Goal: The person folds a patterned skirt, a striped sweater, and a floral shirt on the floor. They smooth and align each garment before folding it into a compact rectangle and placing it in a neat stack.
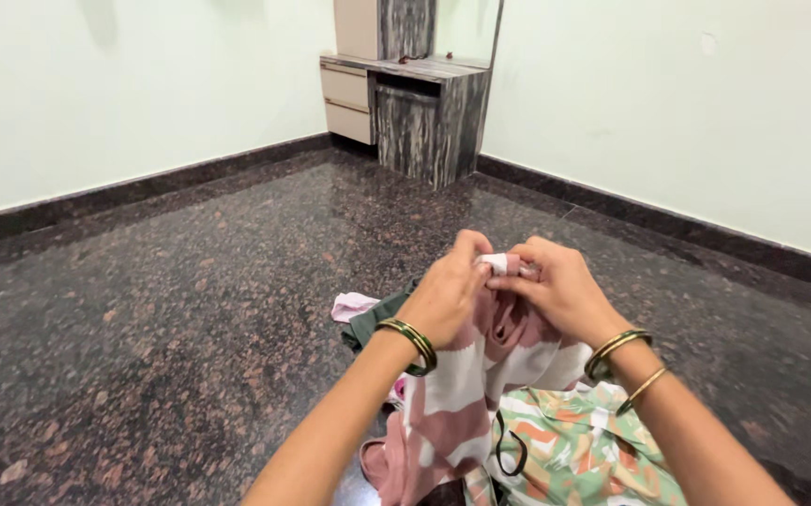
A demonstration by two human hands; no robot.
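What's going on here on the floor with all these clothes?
A person sitting over a dark speckled stone floor holds up a pink and white garment with both hands. The left hand and the right hand pinch its top edge together, close to each other. A green, orange and white patterned garment lies below near the right forearm, and a dark green piece and a pale pink piece lie beyond the left hand. A cabinet stands in the far corner.

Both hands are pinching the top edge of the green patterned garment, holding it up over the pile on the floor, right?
Not quite. The head view shows the left hand and right hand pinching the pink and white garment; the green patterned garment lies beside it in the pile.
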